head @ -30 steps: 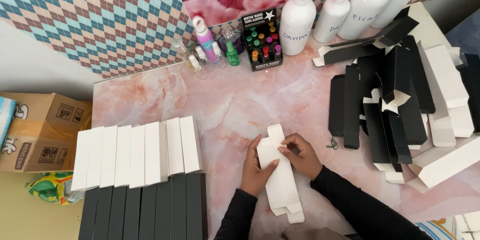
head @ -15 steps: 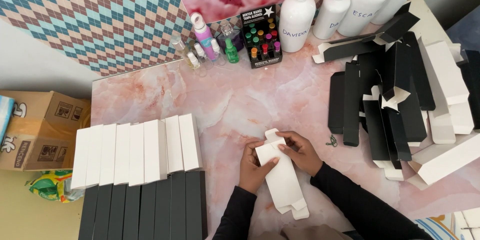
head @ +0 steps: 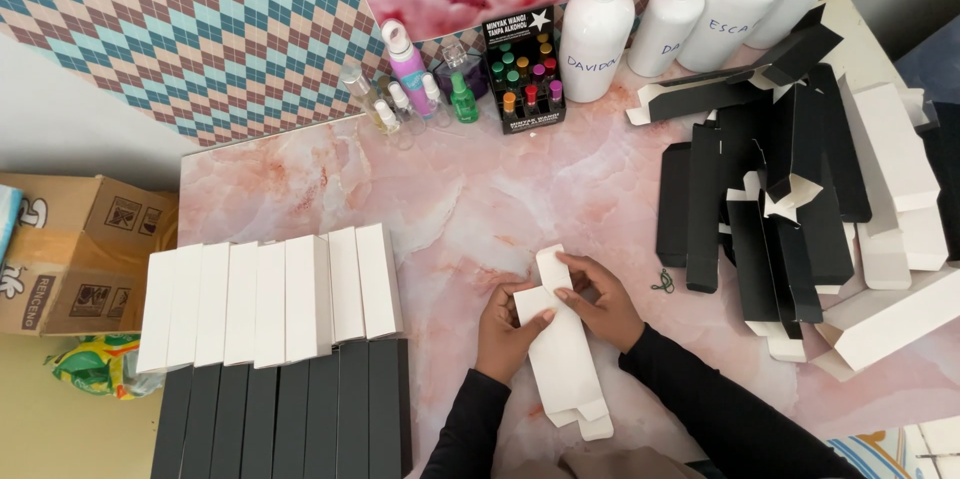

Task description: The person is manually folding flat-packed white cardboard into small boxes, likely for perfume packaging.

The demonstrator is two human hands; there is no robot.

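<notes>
Hands mid-fold: left hand (head: 508,331) and right hand (head: 598,301) both pinch long white cardboard carton (head: 560,354) lying on pink marble-pattern table (head: 450,209), top flap up. Judgement: flap-closing step; tucking needs firm, square press.

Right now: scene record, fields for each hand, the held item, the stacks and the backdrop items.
left hand: grips the carton's left edge
right hand: pinches the top flap
held item: white folding carton, flaps open at both ends
left stacks: white boxes above black boxes
right pile: flat black and white cartons
back: white bottles, small vial display
surface: pink marble table
</notes>
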